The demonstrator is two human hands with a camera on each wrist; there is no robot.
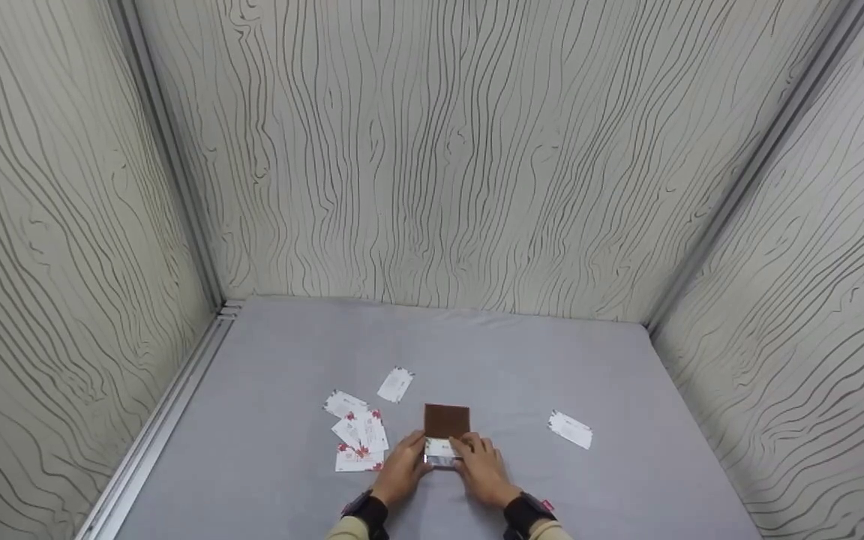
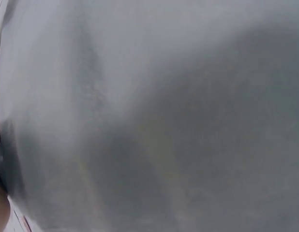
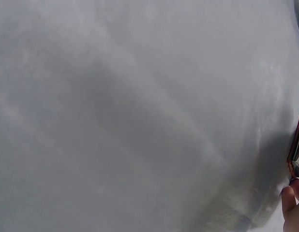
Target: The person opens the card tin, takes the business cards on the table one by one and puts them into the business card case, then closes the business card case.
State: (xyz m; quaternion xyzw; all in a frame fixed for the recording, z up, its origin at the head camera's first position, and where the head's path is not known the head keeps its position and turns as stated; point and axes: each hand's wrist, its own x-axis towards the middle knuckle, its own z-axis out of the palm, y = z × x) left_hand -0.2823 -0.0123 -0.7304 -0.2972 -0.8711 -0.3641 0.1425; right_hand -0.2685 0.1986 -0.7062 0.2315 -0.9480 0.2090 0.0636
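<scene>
A brown card case (image 1: pixel 447 421) lies opened out near the table's front, its flap turned away from me. White cards (image 1: pixel 439 448) with printed decoration sit in its near half, above a shiny strip. My left hand (image 1: pixel 402 466) grips the case's left side. From the right, my right hand (image 1: pixel 483 471) holds the other side, its index fingertip over the cards. In the right wrist view the case's reddish edge (image 3: pixel 295 133) shows beside the fingertips (image 3: pixel 289 200). The left wrist view catches only slivers of fingers (image 2: pixel 0 208); the rest is grey cloth.
Left of the case, several white cards with red flowers (image 1: pixel 361 442) overlap in a loose pile. One single card (image 1: pixel 396 384) lies farther back, and another card (image 1: pixel 571 430) lies to the right. Grey cloth (image 1: pixel 537 360) covers the table; wood-patterned walls (image 1: pixel 432 150) enclose it.
</scene>
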